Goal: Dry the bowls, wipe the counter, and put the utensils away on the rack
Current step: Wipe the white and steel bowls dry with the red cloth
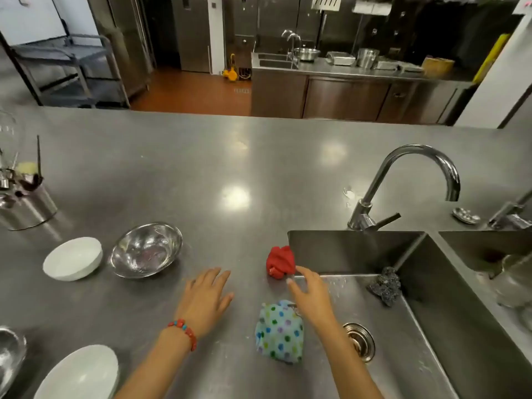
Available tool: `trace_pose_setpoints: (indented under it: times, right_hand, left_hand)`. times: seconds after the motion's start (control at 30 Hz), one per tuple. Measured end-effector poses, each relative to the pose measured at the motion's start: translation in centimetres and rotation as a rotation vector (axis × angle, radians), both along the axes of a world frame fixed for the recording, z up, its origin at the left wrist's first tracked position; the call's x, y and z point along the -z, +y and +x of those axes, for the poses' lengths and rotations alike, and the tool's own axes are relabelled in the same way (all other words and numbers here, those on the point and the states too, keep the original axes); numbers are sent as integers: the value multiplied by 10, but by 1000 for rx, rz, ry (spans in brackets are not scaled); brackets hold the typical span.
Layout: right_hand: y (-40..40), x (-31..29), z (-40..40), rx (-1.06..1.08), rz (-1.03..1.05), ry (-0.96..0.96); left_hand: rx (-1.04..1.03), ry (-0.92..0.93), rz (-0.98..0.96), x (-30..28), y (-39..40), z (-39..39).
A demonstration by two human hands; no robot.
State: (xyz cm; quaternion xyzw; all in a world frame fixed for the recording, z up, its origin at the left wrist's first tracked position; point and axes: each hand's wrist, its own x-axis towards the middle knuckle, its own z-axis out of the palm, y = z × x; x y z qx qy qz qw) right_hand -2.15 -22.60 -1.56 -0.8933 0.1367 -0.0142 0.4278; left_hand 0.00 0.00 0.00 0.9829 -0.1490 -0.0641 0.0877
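At the far left a steel utensil holder point(27, 207) stood on the counter point(201, 174), with a white bowl point(72, 258) and a steel bowl point(146, 249) side by side nearer me, and another white bowl point(80, 375) at the near edge. My left hand point(205, 298) lay flat, fingers spread, holding nothing. A spotted cloth point(279, 332) sat between my arms. My right hand point(309, 295) was open, fingertips just touching the red cloth point(279, 262) by the sink point(431, 326).
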Motion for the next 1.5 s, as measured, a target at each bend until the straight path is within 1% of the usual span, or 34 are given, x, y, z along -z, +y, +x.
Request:
trace_pose_setpoints:
  times: [0.07,0.2,0.27,0.4,0.43,0.5,0.57,0.67,0.77,0.97,1.17,1.3,1.4,1.5]
  right_hand:
    - [-4,14,21,46,95,28]
    - [-3,36,52,131,146,86]
    - [-4,44,69,177,170,84]
    - [-1,57,92,248,270,99]
    - [1,60,96,250,292,108]
    - [6,64,103,262,331,115]
    - [12,68,109,278,328,107]
    - [21,72,113,272,288,114]
    - [27,76,113,269,279,82]
    - [28,79,110,272,344,87]
    - [26,72,89,328,624,52]
    - [31,51,68,335,801,58]
    - [44,34,48,293,978,77]
    - [62,20,29,231,1107,71]
  left_hand:
    - [-18,26,-15,18,-6,15]
    - [-27,76,1,50,-14,35]
    - [-24,105,-2,60,-16,41]
    - [5,43,-65,73,-21,45]
    - [-7,66,-52,78,-20,45]
    - [-24,188,2,93,-15,44]
    - [-28,226,48,101,-13,44]
    - [-26,211,81,103,-14,44]
    - [-25,201,109,105,-14,45]
    - [-22,211,107,104,-14,44]
    - [-17,235,57,98,-8,38]
    - [-16,191,4,83,2,24]
    - [-35,142,-21,70,14,11]
    - [-71,94,-35,57,31,-6]
